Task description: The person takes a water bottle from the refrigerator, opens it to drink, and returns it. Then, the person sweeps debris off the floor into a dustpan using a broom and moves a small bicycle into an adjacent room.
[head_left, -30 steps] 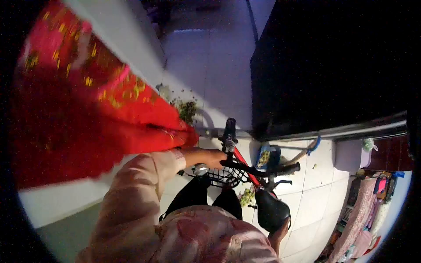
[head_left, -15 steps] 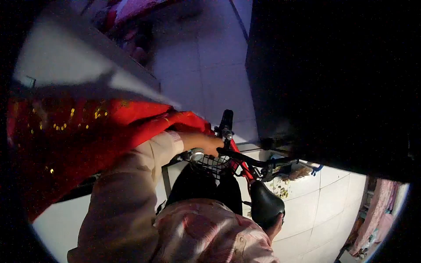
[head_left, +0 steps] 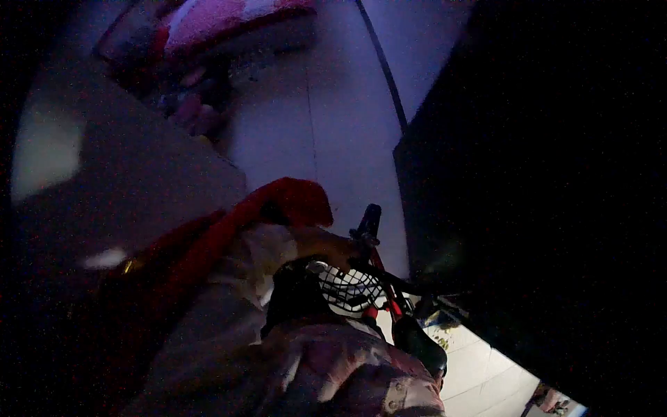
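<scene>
My left hand is closed round the handlebar of a small bicycle, its fingers dim in the shadow. A black grip points away from me at the far end. Below my wrist shows a black wire basket against the bright floor. The red bicycle frame runs back to a black saddle beside my right hip. At the saddle's rear, only a sliver of my right hand shows; its fingers are mostly hidden. A red cloth hangs against my left forearm.
Pale tiled floor stretches ahead in dim bluish light. A pink and red plush-looking cover lies at the far left. A grey wall-like surface stands on the left, and a large black shape fills the right.
The view has grown much darker. The bicycle and my hands sit lower in the picture, and the red cloth has slid back along my left arm. My left hand keeps its hold.
</scene>
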Demonstrator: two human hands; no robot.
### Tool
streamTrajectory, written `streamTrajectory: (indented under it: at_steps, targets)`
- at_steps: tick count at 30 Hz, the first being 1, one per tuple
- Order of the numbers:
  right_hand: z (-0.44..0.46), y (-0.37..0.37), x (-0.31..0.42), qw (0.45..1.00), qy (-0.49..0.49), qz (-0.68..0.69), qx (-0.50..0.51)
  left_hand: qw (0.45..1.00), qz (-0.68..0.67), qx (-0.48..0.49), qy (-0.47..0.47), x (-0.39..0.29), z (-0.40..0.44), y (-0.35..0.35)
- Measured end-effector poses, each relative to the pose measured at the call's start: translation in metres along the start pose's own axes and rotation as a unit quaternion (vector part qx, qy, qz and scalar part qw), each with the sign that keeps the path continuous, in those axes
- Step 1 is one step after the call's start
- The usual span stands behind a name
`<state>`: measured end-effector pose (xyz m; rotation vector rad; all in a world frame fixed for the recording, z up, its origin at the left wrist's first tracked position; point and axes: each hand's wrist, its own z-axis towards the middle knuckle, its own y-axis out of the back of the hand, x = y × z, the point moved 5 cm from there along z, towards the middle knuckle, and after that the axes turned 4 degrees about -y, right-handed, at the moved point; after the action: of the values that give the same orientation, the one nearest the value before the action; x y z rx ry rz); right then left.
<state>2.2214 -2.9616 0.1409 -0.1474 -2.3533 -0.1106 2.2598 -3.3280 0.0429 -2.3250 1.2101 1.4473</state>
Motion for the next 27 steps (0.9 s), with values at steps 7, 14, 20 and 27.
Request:
streamTrajectory:
  at_steps: [7, 14, 20, 27]
  targets:
    - [0.008, -0.025, -0.003, 0.999, -0.012, -0.004, 0.039, 0.999, 0.021, 0.017, -0.043, -0.022, 0.025, 0.006]
    - [0.018, -0.064, -0.002, 0.995, -0.023, -0.009, 0.096, 1.000, 0.017, 0.016, 0.007, -0.011, -0.006, 0.053]
    - [0.024, -0.102, -0.002, 0.988, -0.021, -0.003, 0.155, 0.994, -0.021, -0.003, 0.106, 0.025, -0.093, 0.090]
    - [0.027, -0.105, 0.000, 0.988, -0.047, -0.017, 0.144, 0.986, -0.067, -0.049, 0.142, 0.043, -0.131, 0.092]
